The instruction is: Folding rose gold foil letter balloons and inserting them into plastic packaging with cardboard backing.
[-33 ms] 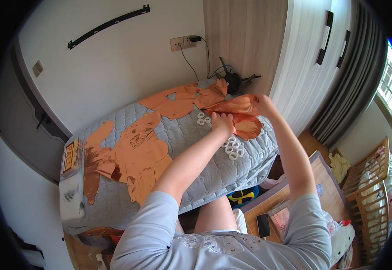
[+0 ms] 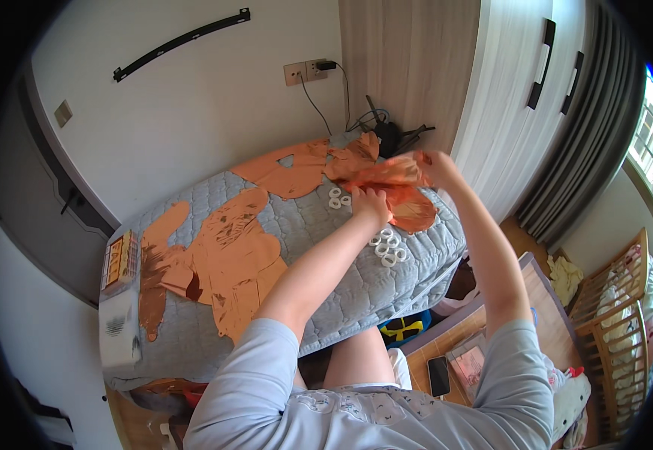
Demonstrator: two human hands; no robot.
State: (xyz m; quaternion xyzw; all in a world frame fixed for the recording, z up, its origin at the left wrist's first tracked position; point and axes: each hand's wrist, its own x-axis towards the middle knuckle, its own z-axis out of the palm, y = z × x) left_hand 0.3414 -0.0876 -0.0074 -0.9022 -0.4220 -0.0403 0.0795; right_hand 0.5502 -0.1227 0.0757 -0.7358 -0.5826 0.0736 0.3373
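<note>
A crinkled copper-orange foil balloon (image 2: pixel 414 211), deflated, lies at the right end of the bed. My right hand (image 2: pixel 437 169) pinches its far right edge, lifting that side off the quilt; the raised foil is smeared by motion. On the near left edge of the same foil, my left hand (image 2: pixel 372 205) holds it with fingers bent; the fingertips are partly hidden. Several white rings (image 2: pixel 389 244) rest just below my left hand, and a few more white rings (image 2: pixel 335 198) sit left of it. Other flat foil balloons (image 2: pixel 240 259) are spread at the left and along the back (image 2: pixel 290 171).
A grey quilted bed (image 2: pixel 326 277) carries everything. At its left end are a colourful printed package (image 2: pixel 119 260) and a clear bag (image 2: pixel 119 330). A black stand (image 2: pixel 390 137) stands at the back corner. A phone (image 2: pixel 438 376) lies low right, near a wooden crib (image 2: pixel 619 330).
My right hand has shifted slightly up and left, pulling the foil's raised edge with it. My left hand stays nearly in place.
</note>
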